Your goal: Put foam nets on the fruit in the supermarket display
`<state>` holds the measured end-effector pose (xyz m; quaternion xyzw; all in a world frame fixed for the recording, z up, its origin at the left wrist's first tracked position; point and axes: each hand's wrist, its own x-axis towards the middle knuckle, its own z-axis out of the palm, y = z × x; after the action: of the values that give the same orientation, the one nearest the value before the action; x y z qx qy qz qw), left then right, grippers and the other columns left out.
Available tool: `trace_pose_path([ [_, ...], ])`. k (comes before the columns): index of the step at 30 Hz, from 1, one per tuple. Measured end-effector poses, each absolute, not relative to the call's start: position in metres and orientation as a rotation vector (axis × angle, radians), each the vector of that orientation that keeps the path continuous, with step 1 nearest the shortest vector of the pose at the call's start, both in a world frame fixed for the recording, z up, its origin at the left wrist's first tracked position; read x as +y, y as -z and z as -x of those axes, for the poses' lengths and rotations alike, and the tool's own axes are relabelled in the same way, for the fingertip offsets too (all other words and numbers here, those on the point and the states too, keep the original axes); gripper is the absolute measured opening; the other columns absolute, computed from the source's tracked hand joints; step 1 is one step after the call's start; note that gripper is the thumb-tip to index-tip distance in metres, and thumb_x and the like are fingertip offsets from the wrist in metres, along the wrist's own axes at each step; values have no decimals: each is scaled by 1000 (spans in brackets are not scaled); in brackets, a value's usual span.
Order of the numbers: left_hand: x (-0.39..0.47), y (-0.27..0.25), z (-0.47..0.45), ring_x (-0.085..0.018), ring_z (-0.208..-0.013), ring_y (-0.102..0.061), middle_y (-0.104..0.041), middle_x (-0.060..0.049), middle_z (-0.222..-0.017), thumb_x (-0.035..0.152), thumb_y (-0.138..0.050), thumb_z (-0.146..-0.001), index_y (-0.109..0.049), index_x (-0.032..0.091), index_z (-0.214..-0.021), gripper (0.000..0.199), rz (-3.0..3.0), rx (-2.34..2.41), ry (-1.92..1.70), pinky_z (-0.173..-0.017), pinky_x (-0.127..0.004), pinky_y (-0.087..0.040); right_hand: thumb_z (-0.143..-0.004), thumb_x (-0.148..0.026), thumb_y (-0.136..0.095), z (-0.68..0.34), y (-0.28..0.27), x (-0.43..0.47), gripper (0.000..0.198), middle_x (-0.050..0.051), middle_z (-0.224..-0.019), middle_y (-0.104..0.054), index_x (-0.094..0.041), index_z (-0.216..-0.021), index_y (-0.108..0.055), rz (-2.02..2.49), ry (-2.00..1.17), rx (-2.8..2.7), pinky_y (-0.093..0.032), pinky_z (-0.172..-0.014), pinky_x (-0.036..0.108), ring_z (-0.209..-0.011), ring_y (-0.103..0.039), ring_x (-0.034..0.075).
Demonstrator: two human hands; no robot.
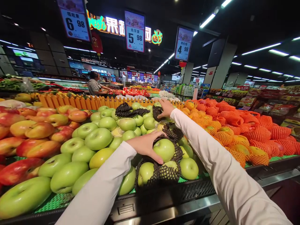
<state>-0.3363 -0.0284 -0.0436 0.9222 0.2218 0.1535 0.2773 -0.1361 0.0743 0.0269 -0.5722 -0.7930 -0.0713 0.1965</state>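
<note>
My left hand (145, 145) curves around a green apple (166, 149) that sits partly in a black foam net, near the front of the display. Its thumb lies along the apple's near side. Farther back, my right hand (166, 108) grips another green apple, wrapped in a black net (157, 112); its fingers are over the top and side. Just in front of my left hand lie more netted apples (145, 173), and one bare green apple (188, 168) rests to their right. Loose black nets (123, 110) lie on the pile behind.
Red-yellow apples (39, 129) fill the left side. Orange-netted fruit (225, 137) and red-netted fruit (260, 134) are heaped on the right. A low orange picket fence (70, 101) runs behind. Price signs (135, 31) hang overhead. A person (95, 84) stands beyond, at the left.
</note>
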Motion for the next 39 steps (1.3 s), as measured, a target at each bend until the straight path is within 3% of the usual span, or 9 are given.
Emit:
trace_pose_path([
  [3, -27, 37, 345, -37, -131, -55, -57, -14, -141, 46, -92, -52, -53, 23, -131, 91, -2457, 602, -365, -115, -57, -40, -79, -31, -72, 129, -20, 26, 69, 17, -145, -55, -17, -143, -49, 1157, 296, -2059, -42, -112, 49, -135, -52, 31],
  [6, -28, 33, 351, -38, -123, -62, -66, -10, -131, 43, -95, -43, -60, 27, -123, 88, -2413, 584, -402, -108, -57, -49, -89, -43, -59, 121, -4, -15, 32, 9, -106, -73, -21, -112, -66, 983, 98, -1938, -55, -84, 37, -94, -68, 22],
  [11, -28, 29, 353, -34, -118, -64, -70, -5, -121, 43, -91, -47, -65, 25, -112, 72, -2379, 627, -454, -104, -48, -52, -77, -64, -69, 118, 21, -38, 46, -1, -56, -57, -20, -68, -61, 939, -342, -2248, -40, -52, 27, -51, -48, 12],
  [14, -18, 27, 351, -28, -110, -64, -71, -3, -108, 53, -68, -71, -65, 21, -98, 42, -2372, 682, -621, -102, -43, -50, -69, -71, -74, 124, 24, -37, 54, -2, -57, -57, -20, -70, -59, 844, -516, -2388, -40, -53, 26, -52, -48, 11],
  [17, -2, 32, 348, -26, -95, -61, -67, -4, -91, 47, -47, -77, -57, 20, -80, 29, -2293, 926, -1122, -93, -40, -49, -64, -72, -77, 130, 24, -37, 57, -2, -64, -60, -20, -74, -58, 792, -603, -2513, -45, -60, 27, -56, -53, 12],
  [23, 13, 49, 342, -26, -84, -57, -63, -8, -86, 39, -50, -77, -52, 22, -77, 18, -2212, 1511, -1463, -84, -42, -48, -43, -57, -95, 131, 23, -46, 80, 3, -103, -66, -21, -108, -63, 894, -632, -2749, -50, -86, 35, -88, -62, 20],
  [28, 10, 47, 343, -26, -81, -56, -57, -6, -79, 42, -54, -77, -47, 23, -69, 22, -2150, 1565, -1476, -81, -40, -46, -47, -43, -95, 123, 24, -45, 81, 3, -108, -63, -23, -116, -57, 894, -808, -2656, -51, -93, 38, -100, -62, 22],
  [35, -4, 37, 344, -23, -96, -58, -58, -6, -95, 18, -53, -68, -50, 21, -79, 12, -2347, 1186, -1720, -96, -38, -47, -66, -54, -79, 132, 29, -27, 52, 1, -86, -65, -23, -101, -57, 1140, -1095, -1879, -54, -58, 30, -71, -62, 17],
  [39, -12, 38, 341, -25, -107, -57, -57, -7, -103, 25, -55, -78, -56, 21, -87, 10, -2475, 926, -1577, -106, -43, -44, -72, -72, -60, 138, 32, -21, 58, 5, -76, -66, -22, -100, -61, 1167, -1311, -1417, -48, -41, 30, -61, -63, 21],
])
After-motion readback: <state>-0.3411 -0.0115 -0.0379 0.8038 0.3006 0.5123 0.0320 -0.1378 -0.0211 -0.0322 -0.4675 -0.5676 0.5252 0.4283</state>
